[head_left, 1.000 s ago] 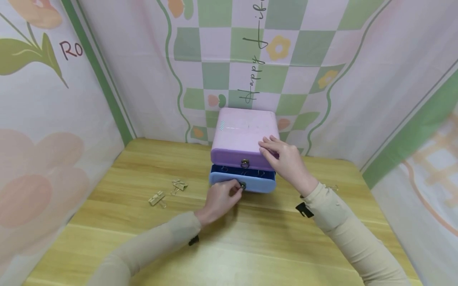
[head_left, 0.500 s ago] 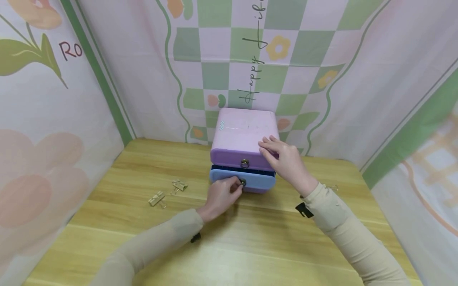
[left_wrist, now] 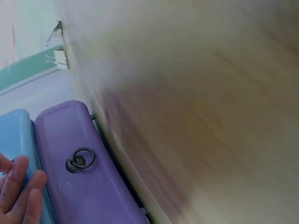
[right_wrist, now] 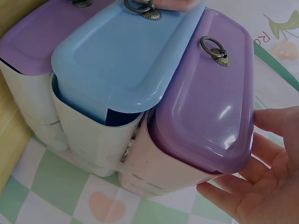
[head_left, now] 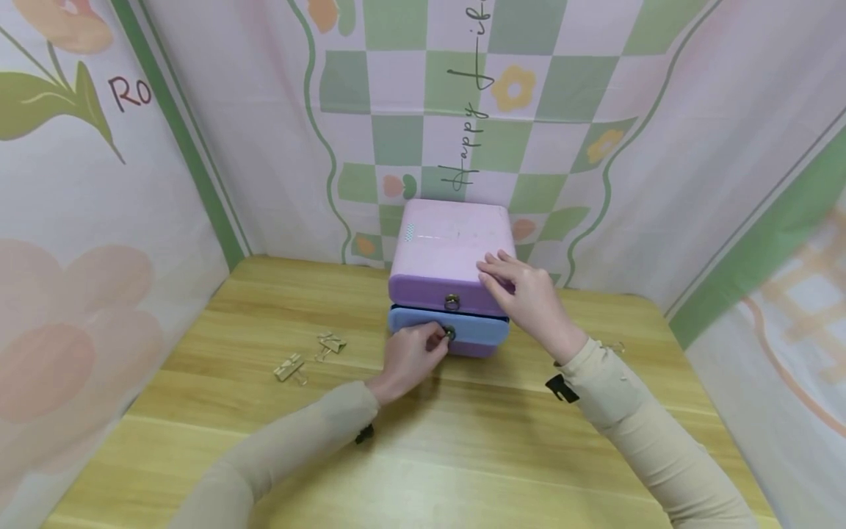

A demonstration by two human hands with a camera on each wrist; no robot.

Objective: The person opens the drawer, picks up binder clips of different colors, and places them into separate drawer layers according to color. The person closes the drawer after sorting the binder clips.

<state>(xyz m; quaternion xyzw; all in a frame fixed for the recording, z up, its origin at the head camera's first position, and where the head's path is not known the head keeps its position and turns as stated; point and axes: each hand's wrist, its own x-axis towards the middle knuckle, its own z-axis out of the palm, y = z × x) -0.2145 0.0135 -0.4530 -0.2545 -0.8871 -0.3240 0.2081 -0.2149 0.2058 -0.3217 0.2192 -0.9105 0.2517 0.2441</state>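
A small three-drawer box with a pink top (head_left: 456,231) stands at the back of the table. Its middle drawer, light blue (right_wrist: 124,60), juts out slightly from its housing. My left hand (head_left: 411,360) pinches the metal ring pull (head_left: 451,333) on that drawer's front. My right hand (head_left: 532,300) rests on the box's right front corner, fingers over the top edge beside the purple upper drawer (right_wrist: 205,93); some fingertips are hidden in the right wrist view. Below the blue front, the purple bottom drawer (left_wrist: 77,135) sits flush, its ring pull (left_wrist: 80,160) untouched.
Two gold binder clips (head_left: 289,366) lie on the wooden table (head_left: 423,455) left of the box. Another clip (head_left: 616,347) is partly hidden behind the right forearm. Patterned fabric (head_left: 463,88) hangs right behind the box.
The blue drawer has slid inward with my left hand on its ring, covering the clips seen inside it and exposing the bottom drawer's front. My right hand has stayed in place.
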